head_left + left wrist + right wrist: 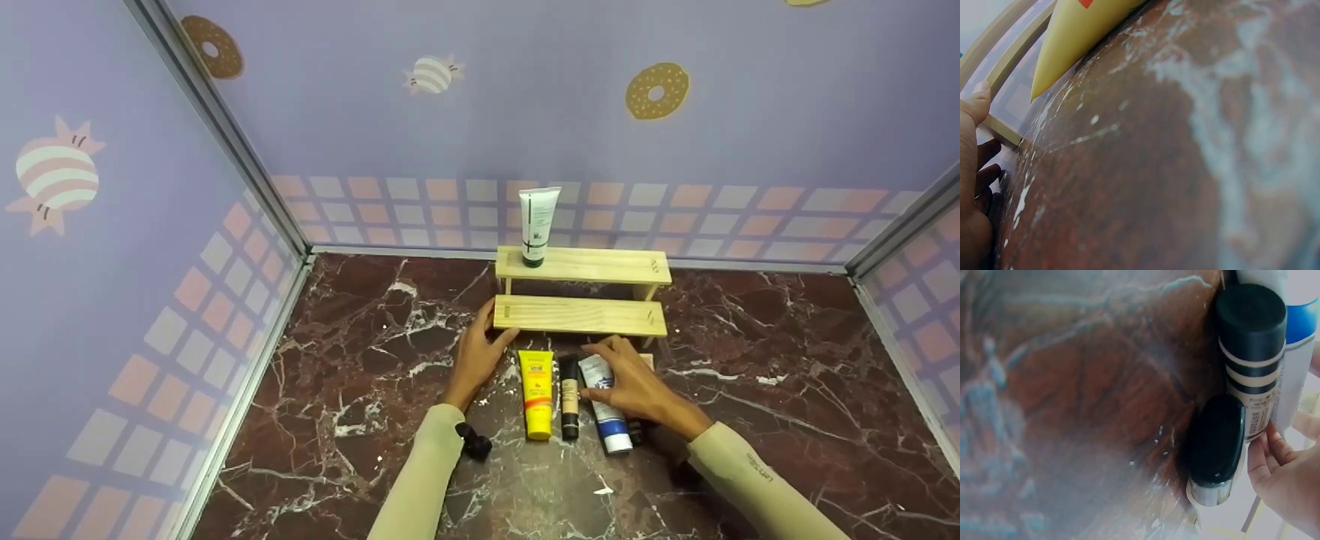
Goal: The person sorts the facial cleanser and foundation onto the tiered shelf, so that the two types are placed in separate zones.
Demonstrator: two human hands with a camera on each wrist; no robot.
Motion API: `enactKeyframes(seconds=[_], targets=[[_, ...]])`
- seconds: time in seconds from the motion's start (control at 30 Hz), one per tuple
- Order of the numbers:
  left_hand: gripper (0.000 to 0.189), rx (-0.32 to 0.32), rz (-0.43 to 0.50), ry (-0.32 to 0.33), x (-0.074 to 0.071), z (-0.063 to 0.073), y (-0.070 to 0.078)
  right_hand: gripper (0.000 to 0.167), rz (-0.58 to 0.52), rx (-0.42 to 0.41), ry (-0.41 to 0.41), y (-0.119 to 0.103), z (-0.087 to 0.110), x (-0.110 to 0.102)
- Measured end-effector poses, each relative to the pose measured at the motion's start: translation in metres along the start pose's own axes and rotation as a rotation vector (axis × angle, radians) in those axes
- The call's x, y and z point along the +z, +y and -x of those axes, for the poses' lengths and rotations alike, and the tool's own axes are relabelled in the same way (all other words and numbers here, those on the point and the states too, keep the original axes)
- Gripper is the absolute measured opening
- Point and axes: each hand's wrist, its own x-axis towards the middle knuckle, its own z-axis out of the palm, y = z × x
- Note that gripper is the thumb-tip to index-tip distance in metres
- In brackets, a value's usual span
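My left hand rests at the left end of the lower shelf of a two-tier wooden stand, thumb by its front corner and fingers alongside. Over a white tube with a blue band, my right hand curls its thumb and fingers round the tube. A black-capped bottle with a beige label lies left of that tube. Further left is a yellow tube. In the right wrist view, a black-striped bottle and a smaller black-capped bottle lie beside the right fingers.
On the upper shelf stands a white tube with a dark cap. Dark red marbled surface surrounds the stand. Patterned purple panels close off the back and both sides. A small black object is by the left sleeve.
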Motion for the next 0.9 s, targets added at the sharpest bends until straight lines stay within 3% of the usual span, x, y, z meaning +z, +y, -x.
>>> enactKeyframes(seconds=[0.3, 0.57, 0.7, 0.9], targets=[[0.083, -0.022, -0.026, 0.005, 0.0003, 0.0013, -0.0001, 0.070, -0.015, 0.007, 0.012, -0.0008, 0.0005, -0.0011], [0.081, -0.012, -0.027, 0.012, 0.0006, -0.0011, 0.0013, 0.083, -0.030, 0.059, 0.053, -0.0047, -0.0030, -0.0054], [0.080, -0.010, -0.021, 0.017, 0.0004, -0.0006, 0.0016, 0.081, -0.029, 0.050, 0.086, -0.0058, -0.0060, -0.0059], [0.080, -0.008, -0.023, 0.014, -0.0003, 0.0008, 0.0020, 0.068, -0.084, 0.141, 0.092, -0.0093, -0.0085, -0.0047]])
